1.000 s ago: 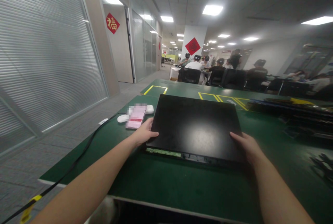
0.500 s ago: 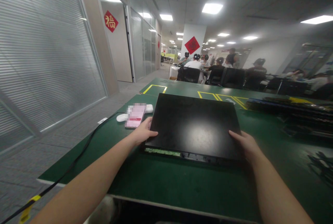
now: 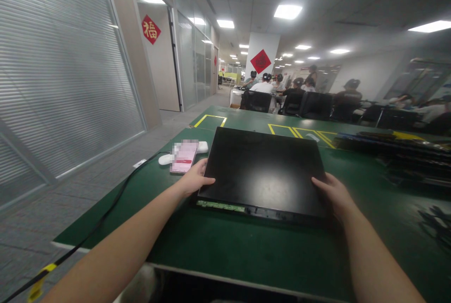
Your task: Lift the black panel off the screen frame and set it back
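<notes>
A black flat display panel (image 3: 264,171) is in front of me over the green table, its dark face up and slightly reflective. Along its near edge a strip of green circuit board (image 3: 220,206) shows. My left hand (image 3: 195,178) grips the panel's left edge, thumb on the face and fingers at the side. On the opposite edge my right hand (image 3: 334,195) holds it the same way, its fingers mostly hidden beneath. Whether the panel touches the tabletop I cannot tell. Close to my left hand lies a phone (image 3: 184,157) with a pink, partly pixelated screen.
The green table (image 3: 246,256) has yellow tape outlines (image 3: 282,129) at its far side. A stack of dark panels (image 3: 398,152) lies to the right, with black cables (image 3: 437,223) nearer. A black cable (image 3: 120,192) crosses the left edge. People sit beyond, near black chairs (image 3: 259,101).
Almost nothing differs: both hands keep their grip on the panel, and the view has shifted very slightly.
</notes>
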{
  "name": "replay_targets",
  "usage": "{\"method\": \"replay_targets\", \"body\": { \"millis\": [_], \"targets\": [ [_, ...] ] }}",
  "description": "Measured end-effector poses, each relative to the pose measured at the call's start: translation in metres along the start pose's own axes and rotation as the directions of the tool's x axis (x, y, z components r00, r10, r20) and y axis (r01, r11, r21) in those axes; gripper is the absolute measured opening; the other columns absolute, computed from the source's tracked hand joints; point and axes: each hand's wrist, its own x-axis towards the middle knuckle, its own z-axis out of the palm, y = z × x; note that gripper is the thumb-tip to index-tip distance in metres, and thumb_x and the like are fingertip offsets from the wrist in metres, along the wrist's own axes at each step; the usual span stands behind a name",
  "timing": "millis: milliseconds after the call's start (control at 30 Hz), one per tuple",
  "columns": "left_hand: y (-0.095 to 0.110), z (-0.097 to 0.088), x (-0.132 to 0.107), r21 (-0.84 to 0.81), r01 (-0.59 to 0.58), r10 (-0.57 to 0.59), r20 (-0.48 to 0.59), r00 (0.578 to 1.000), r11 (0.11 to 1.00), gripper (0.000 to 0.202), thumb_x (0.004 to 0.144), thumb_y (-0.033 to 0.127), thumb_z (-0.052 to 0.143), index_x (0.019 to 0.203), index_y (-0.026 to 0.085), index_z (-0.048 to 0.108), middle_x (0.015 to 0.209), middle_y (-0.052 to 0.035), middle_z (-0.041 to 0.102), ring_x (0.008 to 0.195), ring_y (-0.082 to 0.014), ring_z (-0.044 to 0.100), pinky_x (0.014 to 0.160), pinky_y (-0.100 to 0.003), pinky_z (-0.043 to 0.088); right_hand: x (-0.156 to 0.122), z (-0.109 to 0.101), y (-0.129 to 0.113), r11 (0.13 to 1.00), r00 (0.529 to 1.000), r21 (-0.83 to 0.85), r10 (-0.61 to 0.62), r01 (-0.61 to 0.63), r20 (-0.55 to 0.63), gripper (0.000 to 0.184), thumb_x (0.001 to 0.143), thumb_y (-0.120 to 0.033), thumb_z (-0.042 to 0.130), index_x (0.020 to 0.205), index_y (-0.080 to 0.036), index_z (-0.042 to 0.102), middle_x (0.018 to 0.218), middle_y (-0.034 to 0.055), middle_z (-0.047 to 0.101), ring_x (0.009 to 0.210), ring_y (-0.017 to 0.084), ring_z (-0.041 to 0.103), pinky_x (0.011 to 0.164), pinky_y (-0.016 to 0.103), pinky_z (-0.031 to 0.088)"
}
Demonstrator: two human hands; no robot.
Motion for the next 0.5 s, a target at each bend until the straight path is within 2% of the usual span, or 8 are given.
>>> {"method": "replay_targets", "body": {
  "millis": [200, 333, 500],
  "targets": [
    [0.0016, 0.0026, -0.0003, -0.007, 0.008, -0.008, -0.004, 1.0, 1.0, 0.077, 0.053, -0.003, 0.078, 0.122, 0.018, 0.051, 0.12, -0.0118, 0.071, 0.115, -0.0322, 0.066, 0.099, -0.046, 0.052, 0.0009, -0.0011, 0.0022, 0.999, 0.999, -0.02, -0.045, 0.045, 0.015, 0.051, 0.061, -0.029, 0.084, 0.109, -0.022, 0.068, 0.094, 0.0076, 0.077, 0.076, 0.026, 0.073, 0.063, 0.035, 0.059],
    [0.0005, 0.0018, 0.0011, 0.005, 0.008, -0.008, -0.017, 1.0, 1.0, 0.077, 0.052, -0.003, 0.078, 0.122, 0.017, 0.051, 0.119, -0.0125, 0.071, 0.116, -0.033, 0.065, 0.1, -0.048, 0.051, 0.0031, -0.0017, 0.0043, 0.996, 0.997, -0.041, -0.078, 0.078, 0.013, 0.051, 0.062, -0.03, 0.084, 0.11, -0.022, 0.069, 0.095, 0.008, 0.077, 0.079, 0.027, 0.073, 0.065, 0.036, 0.06],
    [-0.0009, 0.0015, 0.0012, 0.003, -0.002, 0.002, -0.028, 1.0, 1.0, 0.074, 0.051, -0.002, 0.079, 0.117, 0.017, 0.052, 0.119, -0.0129, 0.071, 0.119, -0.0345, 0.064, 0.103, -0.051, 0.048, 0.004, -0.0005, 0.0048, 0.997, 0.998, -0.047, -0.063, 0.063, 0.004, 0.051, 0.062, -0.029, 0.084, 0.109, -0.022, 0.069, 0.093, 0.0086, 0.077, 0.08, 0.028, 0.073, 0.067, 0.037, 0.06]
  ]
}}
